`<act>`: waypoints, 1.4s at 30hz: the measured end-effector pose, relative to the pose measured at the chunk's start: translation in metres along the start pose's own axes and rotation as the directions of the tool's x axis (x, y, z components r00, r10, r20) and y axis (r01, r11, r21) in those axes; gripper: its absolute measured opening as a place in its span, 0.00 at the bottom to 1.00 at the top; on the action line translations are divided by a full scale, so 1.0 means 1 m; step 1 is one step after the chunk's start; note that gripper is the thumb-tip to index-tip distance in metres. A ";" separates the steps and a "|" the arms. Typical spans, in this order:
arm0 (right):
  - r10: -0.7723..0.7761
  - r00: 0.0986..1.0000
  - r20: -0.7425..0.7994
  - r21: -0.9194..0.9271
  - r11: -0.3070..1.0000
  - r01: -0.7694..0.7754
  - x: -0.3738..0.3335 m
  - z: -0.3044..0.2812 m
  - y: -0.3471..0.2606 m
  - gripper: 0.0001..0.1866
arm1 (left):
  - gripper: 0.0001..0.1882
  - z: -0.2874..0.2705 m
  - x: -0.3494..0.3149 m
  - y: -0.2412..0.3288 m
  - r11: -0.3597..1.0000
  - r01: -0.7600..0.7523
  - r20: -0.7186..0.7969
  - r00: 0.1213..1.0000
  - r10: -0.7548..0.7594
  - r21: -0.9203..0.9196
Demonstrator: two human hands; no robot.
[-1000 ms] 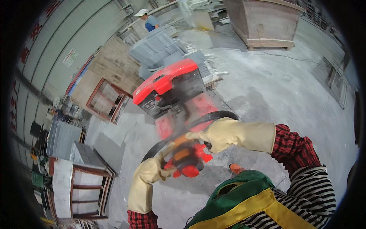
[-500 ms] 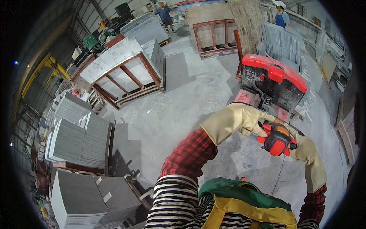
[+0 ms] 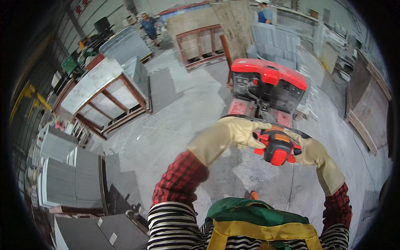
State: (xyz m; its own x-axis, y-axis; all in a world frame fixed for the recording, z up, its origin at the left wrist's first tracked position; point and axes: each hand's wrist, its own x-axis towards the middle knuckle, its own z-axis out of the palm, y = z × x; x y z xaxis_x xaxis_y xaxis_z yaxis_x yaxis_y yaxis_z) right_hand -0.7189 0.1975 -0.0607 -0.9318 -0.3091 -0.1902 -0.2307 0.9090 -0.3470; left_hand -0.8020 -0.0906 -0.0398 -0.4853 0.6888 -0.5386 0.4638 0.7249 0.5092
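Glossy red plastic handle head; matt cream leather gloves on hands; rough grey concrete floor.

Probably stone yard: stacked slabs

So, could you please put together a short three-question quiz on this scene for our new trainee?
1. True or false: both gloved hands, the left hand and the right hand, are on the red control handle of the pallet truck.
2. What colour is the pallet truck's top cover? A) blue B) red C) yellow
3. Fill in: the wooden rack to the person's left carries grey stone ____.

Key: 1 true; 2 B; 3 slabs.
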 end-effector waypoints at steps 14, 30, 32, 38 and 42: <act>-0.019 0.995 0.100 -0.077 0.997 0.027 0.011 -0.010 0.007 0.51 | 0.54 0.002 0.025 -0.024 0.935 0.018 -0.059 0.997 -0.041 -0.355; -0.034 0.980 0.195 0.334 0.942 -0.034 0.005 -0.011 0.016 0.53 | 0.49 0.006 0.016 -0.021 0.944 -0.065 -0.146 0.989 0.018 -0.324; -0.141 0.983 0.120 0.572 0.819 0.048 0.008 -0.001 0.034 0.51 | 0.43 0.011 0.035 -0.056 0.964 -0.202 -0.268 0.951 0.152 -0.171; 0.078 0.984 0.159 0.566 0.810 -0.155 0.024 -0.004 0.026 0.41 | 0.33 -0.013 0.032 -0.043 0.973 -0.202 -0.160 0.970 0.184 -0.107; -0.047 0.997 0.057 0.163 0.986 0.037 0.030 -0.005 0.027 0.41 | 0.32 -0.020 0.048 -0.050 0.994 0.090 0.017 0.996 -0.089 -0.068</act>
State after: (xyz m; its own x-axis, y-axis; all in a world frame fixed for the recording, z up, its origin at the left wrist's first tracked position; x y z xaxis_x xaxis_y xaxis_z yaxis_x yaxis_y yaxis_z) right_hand -0.7546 0.2138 -0.0707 -0.9024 -0.3667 -0.2262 -0.2163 0.8395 -0.4984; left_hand -0.8633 -0.0939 -0.0781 -0.5120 0.6215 -0.5930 0.3669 0.7824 0.5032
